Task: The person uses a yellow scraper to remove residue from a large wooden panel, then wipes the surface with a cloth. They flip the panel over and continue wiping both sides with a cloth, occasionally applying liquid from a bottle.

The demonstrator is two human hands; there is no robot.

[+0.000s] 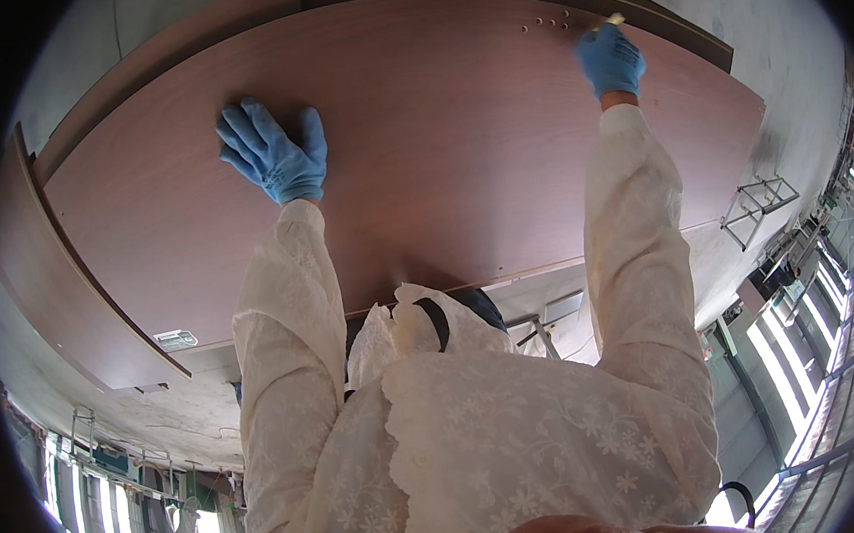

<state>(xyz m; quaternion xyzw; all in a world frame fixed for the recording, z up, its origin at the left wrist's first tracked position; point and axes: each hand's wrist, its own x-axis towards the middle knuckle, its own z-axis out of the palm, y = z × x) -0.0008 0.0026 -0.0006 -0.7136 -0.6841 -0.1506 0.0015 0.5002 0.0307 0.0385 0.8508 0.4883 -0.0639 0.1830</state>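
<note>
Pressing flat and open, the left hand [274, 158] rests on the brown board [439, 157], long axis left-right; the right hand [611, 59] pinches a small pale peg [614, 20] at its far edge.

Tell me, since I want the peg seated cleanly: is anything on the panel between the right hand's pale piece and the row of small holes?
Nothing visible. The right hand holds a small pale piece just right of the holes, with only bare brown panel between. The left hand lies flat, far left.

Single view only, head-mounted, wide fisheye, looking steeply down over the person's chest and both forearms. It sits close above a brown board [419, 158], which fills the upper frame. Edges bow toward the dark circular rim.
</note>
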